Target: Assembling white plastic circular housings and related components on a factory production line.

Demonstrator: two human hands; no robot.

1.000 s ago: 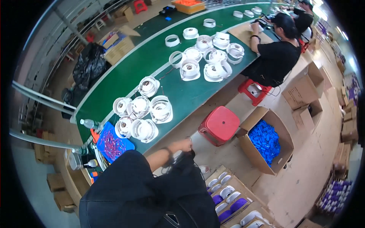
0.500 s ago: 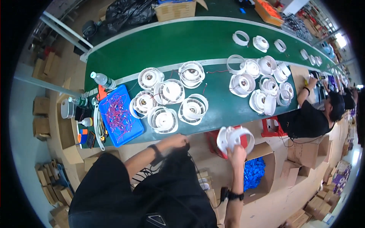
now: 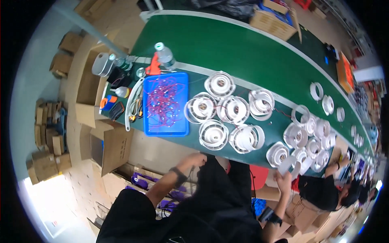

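My right hand (image 3: pixel 283 181) is closed round a white plastic ring (image 3: pixel 288 165) at the table's near edge. That ring overlaps a round white housing (image 3: pixel 278 154) behind it, and I cannot tell if the two are joined. Low by my black-clad thigh, my left hand (image 3: pixel 197 159) has its fingers curled in, and what they hold, if anything, is hidden. Several white housings with ring collars (image 3: pixel 235 109) stand in a cluster on the green tabletop ahead of me. Further right is a second crowded cluster of housings (image 3: pixel 311 141).
A blue tray (image 3: pixel 187 121) of red wires lies left of the housings. Beside it are water bottles (image 3: pixel 165 56), an orange tool (image 3: pixel 154 65) and a curved white strip (image 3: pixel 133 105). A co-worker (image 3: pixel 322 192) sits at right. A red stool (image 3: pixel 258 177) and cardboard boxes (image 3: pixel 111 150) stand below.
The view has swung left, so the table appears further right. My right hand has carried the white part from beside the table to its edge, by the right cluster. My left hand stays low.
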